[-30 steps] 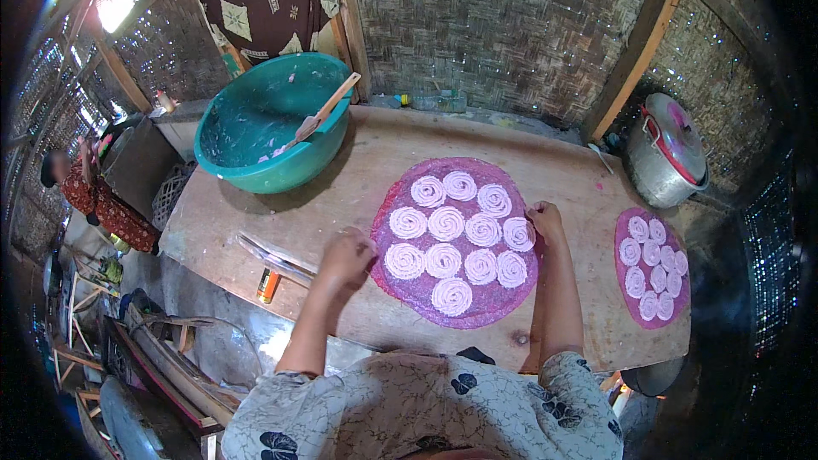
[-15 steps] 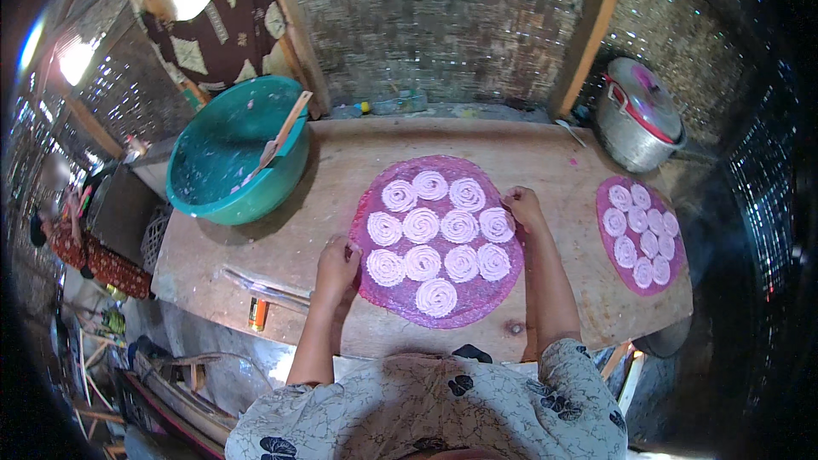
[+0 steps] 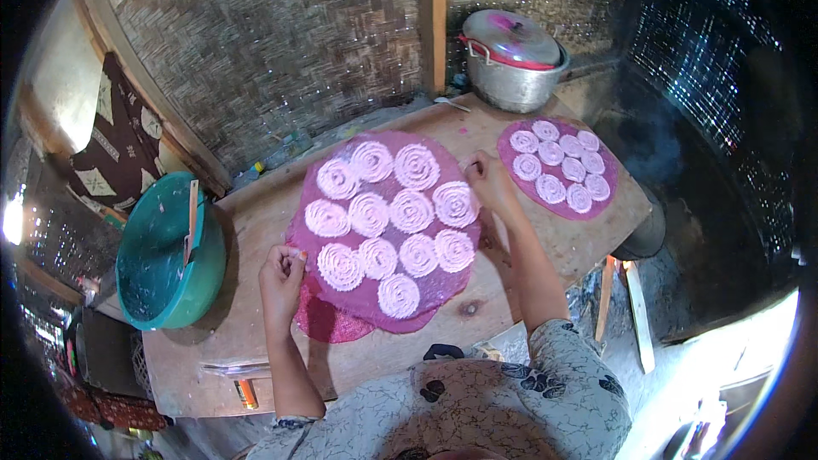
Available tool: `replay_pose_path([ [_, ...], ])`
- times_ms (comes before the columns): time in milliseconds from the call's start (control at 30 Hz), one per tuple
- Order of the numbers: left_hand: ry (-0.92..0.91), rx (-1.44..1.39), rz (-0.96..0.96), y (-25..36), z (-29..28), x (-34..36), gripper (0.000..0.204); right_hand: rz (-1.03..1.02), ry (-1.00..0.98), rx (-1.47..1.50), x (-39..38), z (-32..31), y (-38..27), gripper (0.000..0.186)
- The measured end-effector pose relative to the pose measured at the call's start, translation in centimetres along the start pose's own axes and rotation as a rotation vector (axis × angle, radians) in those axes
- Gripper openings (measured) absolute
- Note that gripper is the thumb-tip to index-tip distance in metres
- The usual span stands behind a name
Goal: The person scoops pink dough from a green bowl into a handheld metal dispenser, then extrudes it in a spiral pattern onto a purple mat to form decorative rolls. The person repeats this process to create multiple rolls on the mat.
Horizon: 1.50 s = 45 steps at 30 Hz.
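Purple round mat (image 3: 375, 307) with pink swirls (image 3: 390, 220) lay in the middle of the wooden table (image 3: 520, 238), and both hands held it. The left hand (image 3: 284, 271) was pinched tight on the near left rim. The right hand (image 3: 487, 181) gripped the far right rim with its fingers curled. A second purple sheet (image 3: 328, 322) peeked out from under the near rim, so it was hard to tell if the left hand held one sheet or both.

The mat looked thin and floppy. If one hand lifted higher, I think it could sag, and the soft swirls might slide into each other or smear. A pull that was too hard might tear the rim. If the lower sheet stuck, it could drag along too.

A smaller purple mat (image 3: 558, 166) with swirls lay near the right hand. Behind it stood a metal pot (image 3: 511, 60) with a lid. A big teal bowl (image 3: 166, 255) with a wooden stick (image 3: 192, 221) sat well off to the left
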State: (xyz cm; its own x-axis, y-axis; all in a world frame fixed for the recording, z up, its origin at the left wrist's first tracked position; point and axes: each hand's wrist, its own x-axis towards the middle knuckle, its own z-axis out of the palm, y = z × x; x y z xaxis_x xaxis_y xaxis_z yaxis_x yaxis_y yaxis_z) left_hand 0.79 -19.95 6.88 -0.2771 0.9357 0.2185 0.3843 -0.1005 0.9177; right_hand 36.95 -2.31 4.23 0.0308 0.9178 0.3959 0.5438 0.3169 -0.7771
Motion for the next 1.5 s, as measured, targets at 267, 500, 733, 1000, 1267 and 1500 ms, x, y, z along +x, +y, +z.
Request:
replay_pose_path([
  [267,-0.216,0.004,-0.031,-5.2,6.0,3.4,0.007,0.051,0.101,-0.191,-3.9,-4.2,6.9,0.016],
  [500,-0.295,0.072,-0.046,-7.4,9.0,3.3,0.009,0.218,0.179,-0.155,-7.8,-4.3,10.3,0.015],
  [733,-0.418,-0.135,-0.031,-0.8,12.1,4.2,0.009,0.215,0.290,-0.170,-8.5,-11.7,8.4,0.013],
  [1000,-0.587,-0.150,0.166,-0.7,24.2,7.9,0.013,0.278,0.496,-0.389,-9.6,-21.1,13.8,0.013],
  [1267,-0.664,-0.047,0.167,-6.0,32.6,10.5,0.017,0.343,0.522,-0.491,-10.4,-22.5,19.7,0.014],
  [1500,-0.520,0.076,0.160,-6.3,28.1,9.6,0.030,0.510,0.450,-0.777,-11.2,-21.1,20.2,0.019],
])
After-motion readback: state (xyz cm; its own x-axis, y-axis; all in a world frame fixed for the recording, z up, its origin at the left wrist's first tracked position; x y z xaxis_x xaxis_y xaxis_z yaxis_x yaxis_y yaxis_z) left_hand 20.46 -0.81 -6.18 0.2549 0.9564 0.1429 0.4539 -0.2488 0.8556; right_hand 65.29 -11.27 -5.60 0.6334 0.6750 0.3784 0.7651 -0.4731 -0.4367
